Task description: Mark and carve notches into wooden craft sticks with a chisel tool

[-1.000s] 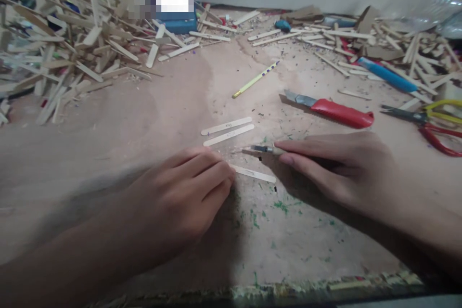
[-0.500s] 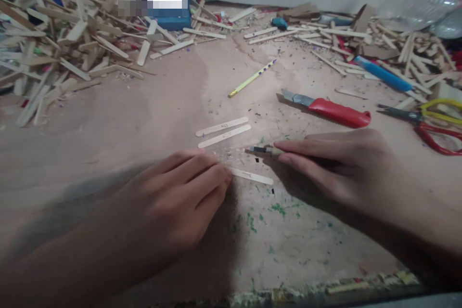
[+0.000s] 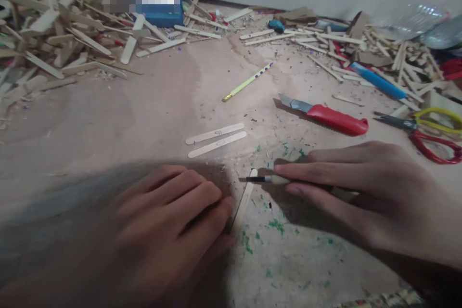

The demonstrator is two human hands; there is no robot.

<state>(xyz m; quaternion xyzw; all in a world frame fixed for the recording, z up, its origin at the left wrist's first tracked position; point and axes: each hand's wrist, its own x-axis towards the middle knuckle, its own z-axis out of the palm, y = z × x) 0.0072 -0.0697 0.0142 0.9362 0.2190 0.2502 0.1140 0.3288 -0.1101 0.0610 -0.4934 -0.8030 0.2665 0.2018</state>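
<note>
My left hand (image 3: pixel 180 221) is closed, its fingertips at the lower end of a popsicle stick (image 3: pixel 246 197) that slants up from the table; that end is hidden by the fingers. Between thumb and fingers, my right hand (image 3: pixel 346 197) grips a craft knife (image 3: pixel 276 180) with a pale handle. Its dark tip points left and crosses over the stick near the upper end; whether they touch I cannot tell. Two more popsicle sticks (image 3: pixel 215 133) with small drawn marks lie side by side beyond my left hand.
Behind the hands lie a yellow pencil (image 3: pixel 248 82), a red utility knife (image 3: pixel 335 118) and scissors (image 3: pixel 415 125) with yellow and red handles. Heaps of popsicle sticks (image 3: pixel 86 38) fill the back left and back right. A blue box (image 3: pixel 160 15) stands at the back.
The stick at my left hand has swung from pointing right to pointing away from me. My right hand has brought the knife nearer, over the stick. The view has shifted slightly.
</note>
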